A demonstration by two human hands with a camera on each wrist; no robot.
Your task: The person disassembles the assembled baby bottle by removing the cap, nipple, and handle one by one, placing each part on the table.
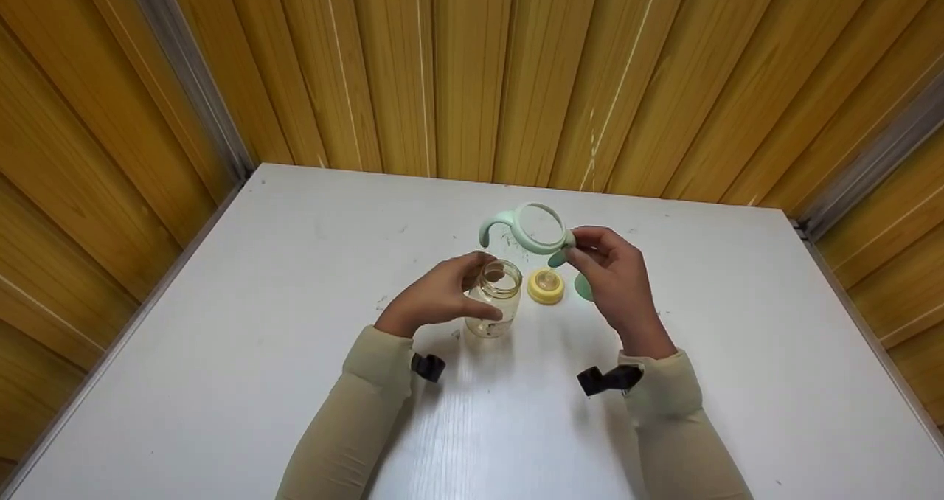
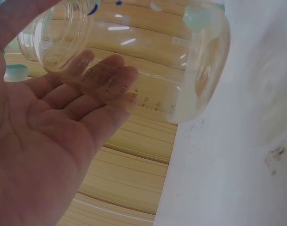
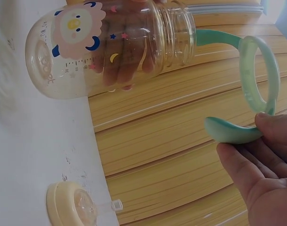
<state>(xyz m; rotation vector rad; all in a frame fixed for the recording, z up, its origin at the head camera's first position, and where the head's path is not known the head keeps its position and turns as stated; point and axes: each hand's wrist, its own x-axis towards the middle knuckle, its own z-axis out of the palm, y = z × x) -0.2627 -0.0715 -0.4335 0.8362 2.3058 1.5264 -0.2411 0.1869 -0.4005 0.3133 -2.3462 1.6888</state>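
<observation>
My left hand [image 1: 446, 293] grips a clear, wide-necked baby bottle [image 1: 493, 316], its thumb on the near side and its fingers behind. The bottle's mouth is uncovered; the right wrist view shows a printed lion-like animal face, moons and stars on its wall. My right hand [image 1: 611, 275] pinches a mint-green two-handled ring [image 1: 522, 238] by one handle. In the right wrist view the ring [image 3: 244, 84] is apart from the gripping fingers except at that handle, between thumb and fingertips. The ring is held higher than the bottle's mouth and just beyond it.
A yellow collar with a clear nipple [image 1: 546, 286] sits on the white table [image 1: 295, 301] between the hands. Partly hidden behind my right hand is a green cap-like piece [image 1: 583, 287]. Wood-patterned walls [image 1: 472, 72] enclose the table's back and sides.
</observation>
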